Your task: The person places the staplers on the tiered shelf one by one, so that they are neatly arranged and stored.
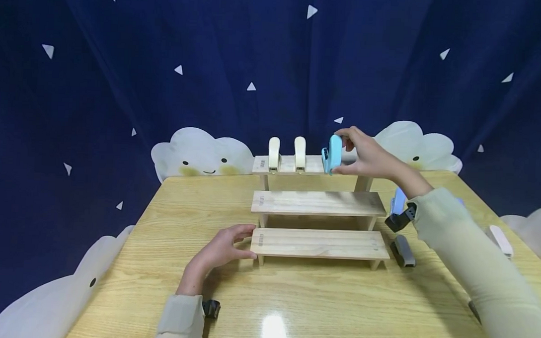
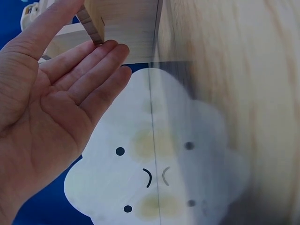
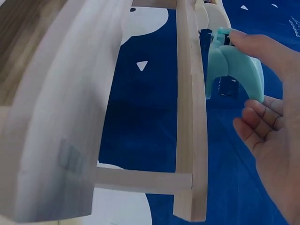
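A turquoise stapler [image 1: 335,154] stands upright at the top tier of a three-step wooden rack [image 1: 318,203]. My right hand [image 1: 360,151] pinches it between thumb and fingers; in the right wrist view, the thumb is at one end of the stapler [image 3: 234,70] and the fingertips at the other. Two cream staplers [image 1: 274,153] stand on the same tier, to its left. Low on the left, my left hand [image 1: 223,247] holds the end of the bottom tier, thumb at the front edge and fingers at the back. The left wrist view shows this hand [image 2: 61,103] with its fingers nearly straight.
Right of the rack, a grey stapler [image 1: 403,250], a blue-purple stapler [image 1: 398,201] and a whitish stapler [image 1: 500,240] lie on the wooden table [image 1: 197,206], partly under the right arm. Behind hangs a dark blue curtain [image 1: 212,47] with cloud shapes.
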`<state>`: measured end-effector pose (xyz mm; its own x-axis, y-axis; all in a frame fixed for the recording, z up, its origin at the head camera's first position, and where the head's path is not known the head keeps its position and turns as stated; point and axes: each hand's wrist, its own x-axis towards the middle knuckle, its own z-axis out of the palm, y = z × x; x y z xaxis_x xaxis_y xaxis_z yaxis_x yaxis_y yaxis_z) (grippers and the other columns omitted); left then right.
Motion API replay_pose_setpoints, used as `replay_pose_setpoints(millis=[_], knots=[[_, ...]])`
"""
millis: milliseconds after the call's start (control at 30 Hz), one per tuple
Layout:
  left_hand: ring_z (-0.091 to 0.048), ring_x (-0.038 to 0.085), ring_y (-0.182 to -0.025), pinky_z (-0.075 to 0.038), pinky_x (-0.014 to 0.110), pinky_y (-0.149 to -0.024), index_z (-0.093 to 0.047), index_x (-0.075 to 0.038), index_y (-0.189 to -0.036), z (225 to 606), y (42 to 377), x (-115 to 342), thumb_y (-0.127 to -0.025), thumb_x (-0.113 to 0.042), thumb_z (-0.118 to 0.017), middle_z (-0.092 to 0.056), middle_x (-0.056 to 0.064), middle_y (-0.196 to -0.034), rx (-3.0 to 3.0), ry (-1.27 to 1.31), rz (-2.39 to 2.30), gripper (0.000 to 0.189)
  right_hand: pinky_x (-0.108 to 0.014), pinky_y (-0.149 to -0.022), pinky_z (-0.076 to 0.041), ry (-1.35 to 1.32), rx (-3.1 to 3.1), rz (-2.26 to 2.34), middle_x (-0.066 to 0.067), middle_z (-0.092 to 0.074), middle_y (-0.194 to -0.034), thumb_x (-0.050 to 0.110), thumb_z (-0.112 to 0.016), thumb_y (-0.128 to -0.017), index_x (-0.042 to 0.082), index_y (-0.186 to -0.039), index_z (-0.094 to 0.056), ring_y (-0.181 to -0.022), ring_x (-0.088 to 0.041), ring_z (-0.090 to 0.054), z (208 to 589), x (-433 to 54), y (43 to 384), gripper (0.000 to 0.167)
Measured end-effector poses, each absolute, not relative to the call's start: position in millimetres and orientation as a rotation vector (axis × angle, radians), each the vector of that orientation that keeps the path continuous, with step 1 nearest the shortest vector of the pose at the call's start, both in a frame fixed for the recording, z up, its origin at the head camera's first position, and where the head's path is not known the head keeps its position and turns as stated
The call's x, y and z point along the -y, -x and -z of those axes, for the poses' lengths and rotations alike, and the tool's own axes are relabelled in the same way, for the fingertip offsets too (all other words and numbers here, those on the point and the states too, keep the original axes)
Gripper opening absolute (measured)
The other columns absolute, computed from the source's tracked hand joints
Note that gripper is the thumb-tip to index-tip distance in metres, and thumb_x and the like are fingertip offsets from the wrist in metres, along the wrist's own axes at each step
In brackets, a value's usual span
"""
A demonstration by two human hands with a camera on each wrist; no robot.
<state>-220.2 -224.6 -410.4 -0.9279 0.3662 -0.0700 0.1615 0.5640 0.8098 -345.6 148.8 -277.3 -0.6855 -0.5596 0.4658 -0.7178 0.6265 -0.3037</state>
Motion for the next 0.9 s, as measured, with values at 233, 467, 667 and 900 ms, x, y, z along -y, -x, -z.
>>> replay_pose_setpoints(millis=[233,467,667,900], knots=[[-0.049,0.036,-0.135,-0.042,0.049,-0.114,-0.046,-0.008,-0.145,412,221,226,-0.079,-0.022,-0.081,-0.051,0.015,-0.147,-2.581,-0.452,-1.278,0.076,-0.034,-0.081,-0.044,-1.018,2.614,-0.706,-0.014,-0.051,-0.101,0.016,-0.086,-0.071,-0.004,-0.131,-0.047,-0.093,-0.029,-0.051,274,-141,352,0.074],[-0.049,0.037,-0.136,-0.041,0.05,-0.114,-0.046,-0.007,-0.145,413,222,227,-0.079,-0.022,-0.082,-0.051,0.015,-0.147,-2.578,-0.454,-1.288,0.076,-0.035,-0.084,-0.043,-1.02,2.688,-0.718,-0.012,-0.049,-0.104,0.018,-0.084,-0.076,-0.001,-0.135,-0.045,-0.096,-0.024,-0.048,271,-134,356,0.073],[-0.048,0.036,-0.136,-0.041,0.05,-0.115,-0.046,-0.007,-0.145,414,221,226,-0.079,-0.022,-0.081,-0.05,0.015,-0.148,-2.581,-0.456,-1.282,0.077,-0.036,-0.086,-0.043,-1.007,2.745,-0.734,-0.012,-0.048,-0.106,0.022,-0.083,-0.077,0.001,-0.138,-0.044,-0.098,-0.023,-0.047,272,-132,359,0.076],[-0.049,0.036,-0.136,-0.041,0.049,-0.114,-0.045,-0.007,-0.145,414,222,227,-0.079,-0.023,-0.081,-0.049,0.014,-0.148,-2.592,-0.471,-1.268,0.077,-0.037,-0.087,-0.043,-1.021,2.76,-0.714,-0.013,-0.048,-0.108,0.025,-0.082,-0.08,0.0,-0.141,-0.041,-0.101,-0.026,-0.048,272,-132,361,0.078]])
